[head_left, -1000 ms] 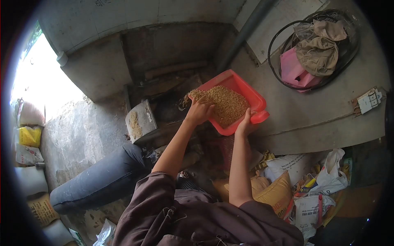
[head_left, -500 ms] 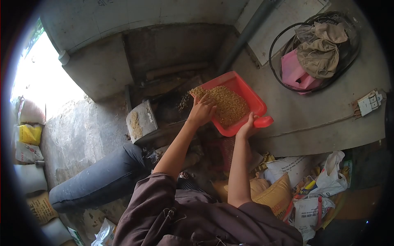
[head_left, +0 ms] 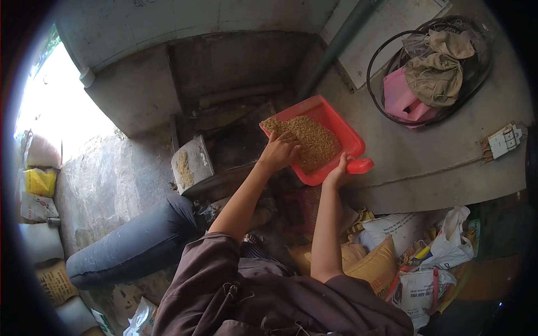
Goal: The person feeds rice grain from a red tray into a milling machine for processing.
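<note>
A red plastic dustpan (head_left: 336,126) is held out in front of me, its open lip toward the left. Yellow-brown grain (head_left: 314,140), looking like rice husks or unhulled rice, is heaped in it up to the lip. My right hand (head_left: 337,172) grips the dustpan where its short handle joins the pan, thumb on top. My left hand (head_left: 279,151) rests on the heap near the lip, fingers stretched over the grain and its fingertips partly sunk in it. Below the lip lies a dark, low opening (head_left: 241,143); its inside is hard to make out.
Left of the opening, a grey slab (head_left: 193,168) carries spilled grain. A dark pipe (head_left: 336,50) slants down behind the dustpan. Hoses and cloth bags (head_left: 434,73) hang on the right wall, above a switch box (head_left: 503,141). Feed sacks (head_left: 375,266) are piled at lower right.
Grain was spilling off the dustpan's lip half a second ago; no falling grain shows now. My left hand has shifted slightly right and down over the heap. The dustpan has hardly moved.
</note>
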{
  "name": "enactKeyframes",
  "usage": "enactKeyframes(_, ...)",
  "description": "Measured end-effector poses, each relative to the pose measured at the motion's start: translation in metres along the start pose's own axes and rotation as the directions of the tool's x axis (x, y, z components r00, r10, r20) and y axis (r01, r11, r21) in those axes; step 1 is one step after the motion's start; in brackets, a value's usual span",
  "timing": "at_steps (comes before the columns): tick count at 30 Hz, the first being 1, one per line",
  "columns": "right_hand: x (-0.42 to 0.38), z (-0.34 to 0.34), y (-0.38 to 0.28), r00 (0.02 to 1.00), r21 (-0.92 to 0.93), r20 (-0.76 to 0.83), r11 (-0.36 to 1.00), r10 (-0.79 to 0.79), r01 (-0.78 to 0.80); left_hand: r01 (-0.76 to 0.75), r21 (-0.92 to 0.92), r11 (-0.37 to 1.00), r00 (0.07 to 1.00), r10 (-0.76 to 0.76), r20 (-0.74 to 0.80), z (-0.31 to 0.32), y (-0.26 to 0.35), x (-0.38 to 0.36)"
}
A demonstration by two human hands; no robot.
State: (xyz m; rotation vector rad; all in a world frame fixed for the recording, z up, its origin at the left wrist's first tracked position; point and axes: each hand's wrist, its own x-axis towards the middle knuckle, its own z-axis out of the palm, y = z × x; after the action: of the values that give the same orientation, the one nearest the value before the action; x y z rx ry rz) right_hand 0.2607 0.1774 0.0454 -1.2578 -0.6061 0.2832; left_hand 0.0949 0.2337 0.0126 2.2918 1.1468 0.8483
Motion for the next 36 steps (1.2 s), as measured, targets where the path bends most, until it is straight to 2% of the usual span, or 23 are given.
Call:
enactKeyframes(4,0.002,-0.003,0.001,0.999,-0.028,0.027,0.999,-0.019,0.019,0.05,0.028,0.998,0.999,-0.05,0.002,-0.004,-0.005,-0.002)
enactKeyframes(6,0.003,-0.004,0.001,0.999,-0.03,0.038,0.999,-0.032,0.033,0.084,0.069,0.994,0.993,-0.077,-0.095,-0.002,-0.01,-0.002)
enactKeyframes(7,0.003,-0.004,0.0,0.999,-0.027,0.034,0.999,-0.033,0.034,0.084,0.069,0.994,0.992,-0.077,-0.095,0.001,-0.012,-0.001)
enactKeyframes(9,0.002,-0.003,-0.002,0.999,-0.023,0.032,0.999,-0.033,0.034,0.153,0.198,0.968,0.969,-0.107,-0.224,0.003,-0.013,-0.001)
enactKeyframes(13,0.001,-0.002,-0.006,1.0,-0.025,0.01,0.999,-0.022,0.022,0.092,0.167,0.982,0.973,-0.053,-0.223,-0.001,-0.009,-0.001)
enactKeyframes(15,0.0,-0.001,-0.008,1.0,-0.031,0.012,0.999,-0.015,0.015,0.077,0.106,0.991,0.993,-0.067,-0.098,-0.003,-0.004,-0.001)
enactKeyframes(19,-0.001,0.0,-0.012,1.0,-0.013,0.014,1.0,0.0,0.0,0.075,0.069,0.995,0.994,-0.068,-0.089,0.001,0.001,0.0)
enactKeyframes(22,-0.001,0.0,-0.011,1.0,0.0,0.002,1.0,0.008,-0.008,0.044,0.076,0.996,0.987,-0.032,-0.158,-0.001,0.005,-0.001)
enactKeyframes(24,0.0,0.0,-0.008,1.0,0.004,-0.013,1.0,0.008,-0.008,0.064,0.075,0.995,0.997,-0.062,-0.037,-0.005,0.008,-0.002)
enactKeyframes(28,0.001,-0.002,-0.002,0.999,0.039,-0.004,0.999,0.031,-0.031,0.038,0.083,0.996,0.998,-0.034,-0.052,-0.007,0.016,-0.007)
enactKeyframes(30,0.003,-0.001,-0.002,1.0,0.024,0.001,0.999,0.03,-0.03,0.015,0.055,0.998,0.989,-0.007,-0.145,-0.006,0.02,-0.01)
enactKeyframes(31,0.004,0.002,-0.004,1.0,-0.01,-0.002,1.0,-0.016,0.016,0.016,0.056,0.998,0.989,-0.008,-0.145,-0.005,0.021,-0.013)
enactKeyframes(33,0.005,0.003,0.0,0.998,-0.044,-0.001,0.997,-0.058,0.058,0.019,0.074,0.997,0.955,0.004,-0.298,-0.004,0.025,-0.021)
enactKeyframes(36,0.005,0.005,0.006,0.998,0.003,-0.062,1.0,-0.025,0.025,0.06,0.047,0.997,0.959,-0.044,-0.279,-0.009,0.029,-0.04)
